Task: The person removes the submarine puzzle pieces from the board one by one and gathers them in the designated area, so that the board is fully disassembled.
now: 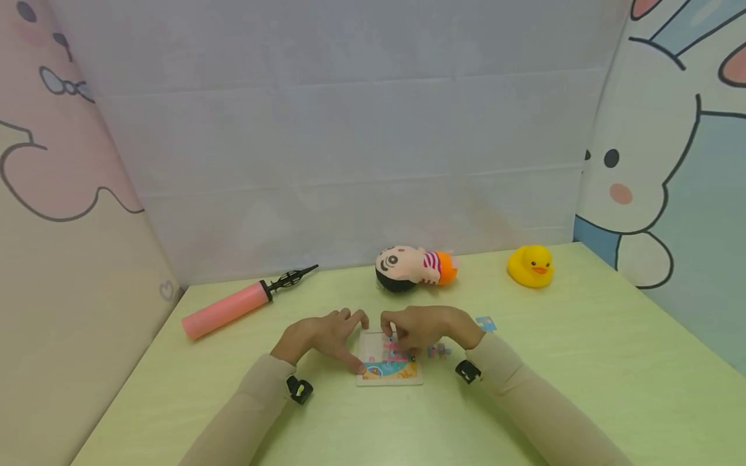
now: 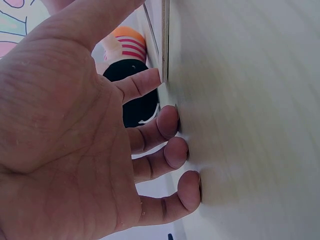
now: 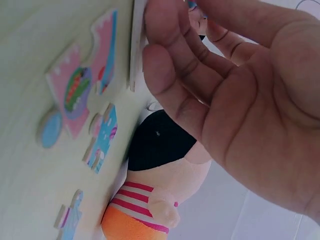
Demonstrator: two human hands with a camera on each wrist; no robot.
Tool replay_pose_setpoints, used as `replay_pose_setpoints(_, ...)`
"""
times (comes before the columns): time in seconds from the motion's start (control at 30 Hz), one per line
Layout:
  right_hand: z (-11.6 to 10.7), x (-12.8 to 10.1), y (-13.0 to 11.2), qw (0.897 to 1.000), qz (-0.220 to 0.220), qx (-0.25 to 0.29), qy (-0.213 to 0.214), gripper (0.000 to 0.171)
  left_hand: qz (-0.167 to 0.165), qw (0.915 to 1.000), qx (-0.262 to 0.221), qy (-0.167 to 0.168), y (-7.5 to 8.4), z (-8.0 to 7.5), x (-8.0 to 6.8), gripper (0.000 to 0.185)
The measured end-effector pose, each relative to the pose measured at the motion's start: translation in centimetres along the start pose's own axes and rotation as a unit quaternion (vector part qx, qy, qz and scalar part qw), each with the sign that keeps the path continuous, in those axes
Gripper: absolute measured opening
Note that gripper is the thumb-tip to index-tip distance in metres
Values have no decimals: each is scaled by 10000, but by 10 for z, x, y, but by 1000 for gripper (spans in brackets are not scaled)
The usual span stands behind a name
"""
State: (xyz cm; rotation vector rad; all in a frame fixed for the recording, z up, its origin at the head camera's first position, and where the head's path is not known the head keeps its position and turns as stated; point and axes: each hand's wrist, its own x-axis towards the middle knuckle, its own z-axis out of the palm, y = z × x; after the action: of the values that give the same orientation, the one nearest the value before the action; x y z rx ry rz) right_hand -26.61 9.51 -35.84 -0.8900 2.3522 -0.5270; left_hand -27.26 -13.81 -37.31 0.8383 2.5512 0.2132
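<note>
A jigsaw puzzle tray [image 1: 389, 382] with a pale rim lies in front of me, its lower part filled with a beach picture and pink pieces fitted above. My left hand [image 1: 329, 333] spreads along its left side, thumb by the lower-left edge. In the left wrist view, the index fingertip [image 2: 152, 77] meets the tray's corner and the other fingertips rest on the table. Over the upper part of the tray, my right hand [image 1: 422, 325] bends its fingers and pinches a small puzzle piece [image 3: 192, 5], mostly hidden by the fingers.
Loose puzzle pieces [image 3: 102, 140] lie right of the tray, one pink with a green and red pattern [image 3: 75, 92]. Behind are a pink hand pump [image 1: 227, 310], a plush doll [image 1: 414, 266] lying on its side and a yellow rubber duck [image 1: 530, 266]. Walls enclose the table's back and sides.
</note>
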Motion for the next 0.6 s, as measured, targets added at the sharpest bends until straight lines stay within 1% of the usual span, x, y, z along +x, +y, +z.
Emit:
replay_pose_setpoints(0.1,-1,1,2,9997,-175,-68,144,13,23,10000,8,-5,0,-1,0,71)
replay_pose_setpoints(0.23,-5,-1,2,9989,-425,-57,212,12,30,10000,6,-8,-1,0,1,71)
replay_pose_setpoints(0.37,-12,-8,4,9975,-622,-107,319,13,57,10000,4,16,-3,0,2,72)
replay_pose_setpoints(0.6,-27,-21,12,9943,-867,-403,470,14,97,9999,-17,31,-4,1,3,72)
